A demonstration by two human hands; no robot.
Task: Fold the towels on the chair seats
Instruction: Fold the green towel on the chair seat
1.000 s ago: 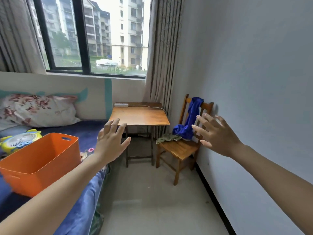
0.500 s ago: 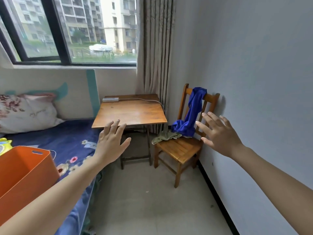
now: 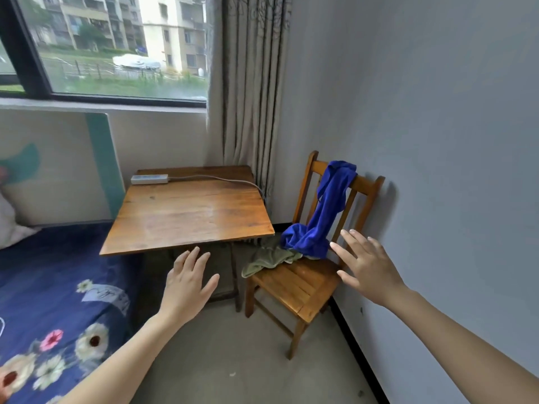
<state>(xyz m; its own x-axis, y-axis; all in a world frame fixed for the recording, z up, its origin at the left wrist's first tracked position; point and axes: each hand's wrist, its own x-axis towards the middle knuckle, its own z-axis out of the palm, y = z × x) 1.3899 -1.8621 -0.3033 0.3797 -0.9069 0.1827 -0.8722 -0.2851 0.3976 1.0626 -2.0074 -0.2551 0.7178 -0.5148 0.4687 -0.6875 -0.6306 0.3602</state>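
A wooden chair [image 3: 294, 284] stands against the wall. A blue towel [image 3: 326, 211] hangs over the chair's backrest and pools on the back of its seat. A crumpled green towel [image 3: 271, 256] lies on the seat beside it, spilling off the chair's table-side edge. The right hand [image 3: 369, 268] hovers near the seat, fingers spread, gripping nothing. The left hand [image 3: 186, 284], likewise spread and empty, is off to the chair's side, in front of the table [image 3: 186, 211].

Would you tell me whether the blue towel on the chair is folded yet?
Not folded: the blue towel hangs bunched over the chair backrest, its lower end crumpled on the seat.
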